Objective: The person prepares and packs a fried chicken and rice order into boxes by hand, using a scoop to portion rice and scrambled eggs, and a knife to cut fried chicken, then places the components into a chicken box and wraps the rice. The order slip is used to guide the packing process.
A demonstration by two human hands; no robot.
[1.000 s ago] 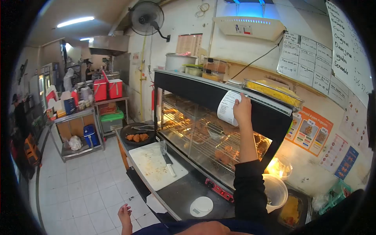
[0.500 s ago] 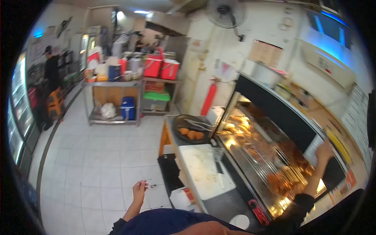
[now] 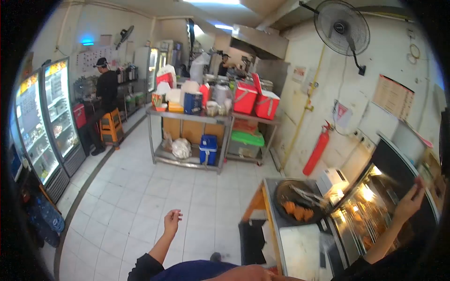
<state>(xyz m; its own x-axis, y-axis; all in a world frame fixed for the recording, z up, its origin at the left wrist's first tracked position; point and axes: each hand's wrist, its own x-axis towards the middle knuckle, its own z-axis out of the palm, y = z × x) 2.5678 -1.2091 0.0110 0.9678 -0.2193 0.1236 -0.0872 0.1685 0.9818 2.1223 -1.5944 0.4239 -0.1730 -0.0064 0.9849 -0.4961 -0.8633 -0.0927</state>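
Note:
My left hand (image 3: 172, 223) hangs in the air over the tiled floor, fingers loosely bent and nothing visible in it. On the right, my right hand (image 3: 410, 202) is raised beside the dark upper edge of the lit glass food warmer (image 3: 370, 210). Its fingers point upward, slightly blurred, with no held thing showing. Below and left of that hand, a round dark pan (image 3: 286, 189) contains several browned, fried-looking pieces (image 3: 298, 212) and metal tongs (image 3: 304, 193). In front of the pan lies a white cutting board (image 3: 300, 248).
A steel table (image 3: 187, 164) bears boxes, containers and red cooler bags (image 3: 244, 98). A blue cooler (image 3: 207, 149) sits on its lower shelf. At left, a person (image 3: 107, 84) stands near an orange stool (image 3: 111, 126) and glass-door fridges (image 3: 61, 107). A fire extinguisher (image 3: 318, 150) hangs on the wall.
The view has swung left and up, so the warmer and board sit farther right and lower. My right hand has shifted along the warmer's top edge; my left hand stays low over the floor.

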